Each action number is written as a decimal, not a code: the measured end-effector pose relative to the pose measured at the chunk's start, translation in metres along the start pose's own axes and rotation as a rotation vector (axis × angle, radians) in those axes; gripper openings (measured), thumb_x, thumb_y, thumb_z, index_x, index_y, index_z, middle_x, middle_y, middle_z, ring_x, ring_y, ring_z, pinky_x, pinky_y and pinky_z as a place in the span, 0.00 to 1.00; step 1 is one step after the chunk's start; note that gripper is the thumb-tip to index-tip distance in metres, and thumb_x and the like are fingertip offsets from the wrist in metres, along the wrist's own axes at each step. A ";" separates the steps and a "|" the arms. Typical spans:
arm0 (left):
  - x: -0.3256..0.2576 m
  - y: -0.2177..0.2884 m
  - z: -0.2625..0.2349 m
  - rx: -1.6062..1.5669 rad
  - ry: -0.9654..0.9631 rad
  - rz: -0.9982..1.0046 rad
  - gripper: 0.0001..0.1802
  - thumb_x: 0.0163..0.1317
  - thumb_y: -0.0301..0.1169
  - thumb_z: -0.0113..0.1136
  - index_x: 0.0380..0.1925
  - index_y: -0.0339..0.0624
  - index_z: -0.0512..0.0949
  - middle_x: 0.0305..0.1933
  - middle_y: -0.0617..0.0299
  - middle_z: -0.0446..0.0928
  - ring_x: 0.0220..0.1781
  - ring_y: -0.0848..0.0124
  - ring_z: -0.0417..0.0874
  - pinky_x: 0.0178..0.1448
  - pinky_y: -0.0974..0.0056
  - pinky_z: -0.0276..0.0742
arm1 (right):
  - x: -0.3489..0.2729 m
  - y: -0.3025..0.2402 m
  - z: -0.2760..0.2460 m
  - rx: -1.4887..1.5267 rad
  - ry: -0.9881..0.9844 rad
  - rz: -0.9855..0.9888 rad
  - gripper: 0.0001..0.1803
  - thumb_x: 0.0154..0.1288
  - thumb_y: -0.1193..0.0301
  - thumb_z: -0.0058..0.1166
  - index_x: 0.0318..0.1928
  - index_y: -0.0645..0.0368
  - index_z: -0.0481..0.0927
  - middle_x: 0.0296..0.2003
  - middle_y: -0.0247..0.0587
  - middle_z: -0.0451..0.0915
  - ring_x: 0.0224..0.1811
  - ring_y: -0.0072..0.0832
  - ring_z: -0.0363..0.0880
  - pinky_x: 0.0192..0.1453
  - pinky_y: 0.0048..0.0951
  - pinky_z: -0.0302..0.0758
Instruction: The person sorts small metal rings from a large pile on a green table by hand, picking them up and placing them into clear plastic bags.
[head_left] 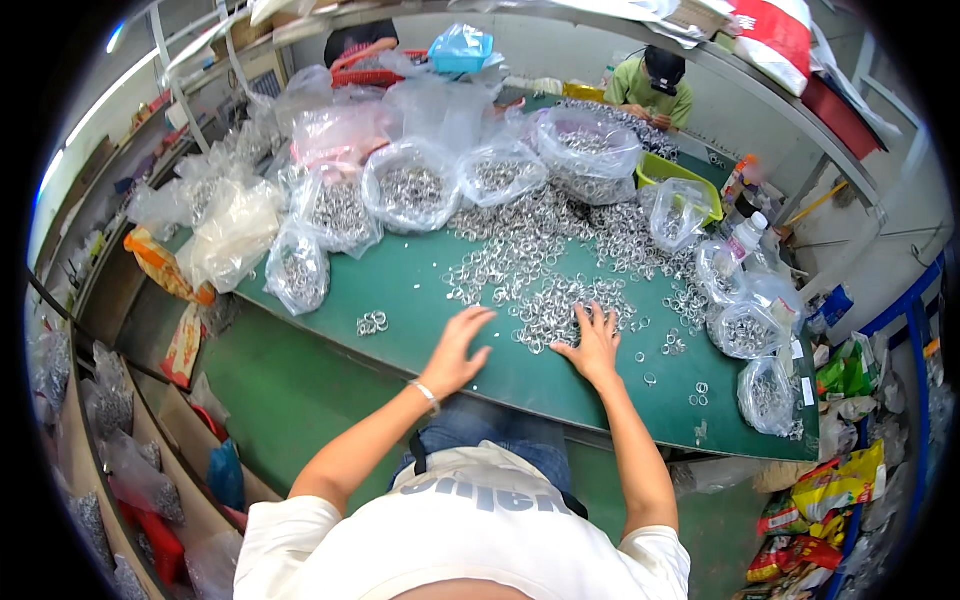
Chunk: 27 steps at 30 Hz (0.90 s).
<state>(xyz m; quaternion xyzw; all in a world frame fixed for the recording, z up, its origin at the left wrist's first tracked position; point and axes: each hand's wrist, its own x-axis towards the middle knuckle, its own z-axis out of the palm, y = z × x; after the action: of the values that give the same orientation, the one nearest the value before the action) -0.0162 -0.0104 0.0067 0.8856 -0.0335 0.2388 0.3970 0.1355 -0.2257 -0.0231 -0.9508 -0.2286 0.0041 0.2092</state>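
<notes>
A loose heap of small silvery metal rings (545, 312) is spread over the green table (420, 290) in front of me. My right hand (592, 348) rests on the near edge of this heap, fingers spread, with rings under and around the fingertips. Just left of the heap, my left hand (455, 350) hovers over or touches the tabletop, its thumb apart from the fingers and nothing visible in it. A bracelet circles my left wrist. Away to the left lies a small separate cluster of rings (372, 323). A few single rings (699, 394) are scattered to the right.
Clear plastic bags of rings (410, 187) line the table's far side, with more bags (748, 331) along the right edge. A green basket (680, 182) and a white bottle (747, 236) stand at the back right. Two people (652, 88) sit across the table. A shelf spans overhead.
</notes>
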 end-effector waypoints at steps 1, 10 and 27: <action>0.010 -0.001 0.015 0.007 -0.090 0.026 0.36 0.48 0.21 0.63 0.61 0.45 0.66 0.65 0.51 0.63 0.67 0.51 0.62 0.71 0.55 0.58 | -0.001 0.001 0.002 0.003 -0.021 -0.043 0.50 0.43 0.47 0.70 0.66 0.51 0.63 0.70 0.46 0.50 0.72 0.60 0.41 0.65 0.69 0.49; 0.067 -0.014 0.084 0.305 -0.329 0.092 0.37 0.44 0.21 0.61 0.60 0.43 0.67 0.63 0.50 0.65 0.63 0.50 0.65 0.67 0.53 0.62 | -0.003 -0.014 0.017 0.308 0.286 -0.326 0.27 0.48 0.78 0.63 0.51 0.55 0.74 0.46 0.45 0.68 0.51 0.45 0.67 0.53 0.42 0.68; 0.104 -0.058 0.029 -0.597 0.027 -0.655 0.18 0.59 0.12 0.38 0.43 0.30 0.77 0.43 0.56 0.80 0.39 0.76 0.78 0.37 0.73 0.77 | 0.046 0.024 -0.018 0.529 0.168 -0.061 0.13 0.55 0.76 0.60 0.42 0.64 0.76 0.43 0.50 0.73 0.47 0.46 0.73 0.50 0.38 0.70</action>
<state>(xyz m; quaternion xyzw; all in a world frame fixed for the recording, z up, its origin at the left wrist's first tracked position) 0.1016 0.0216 -0.0028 0.6929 0.1867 0.0917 0.6904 0.1887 -0.2322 -0.0117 -0.8528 -0.2299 -0.0215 0.4684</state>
